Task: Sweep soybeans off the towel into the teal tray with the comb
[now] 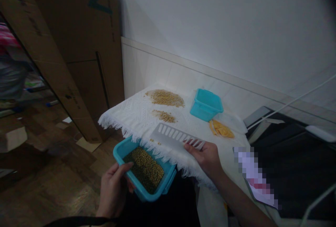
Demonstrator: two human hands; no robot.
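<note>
My left hand grips the near left rim of a blue plastic container, with the thumb over the edge. Inside lie yellow soybeans beside smaller dark green beans. The container is held below the fringed edge of a white tablecloth. In my right hand is a flat grey slotted plate, resting low over the cloth near that edge. A few loose beans lie by its left end. Beyond it are a small soybean pile and a larger soybean pile.
A second blue container stands at the back of the table, with a folded yellow cloth in front. A tall cardboard box rises on the left. The wall bounds the back. Dark equipment sits at right.
</note>
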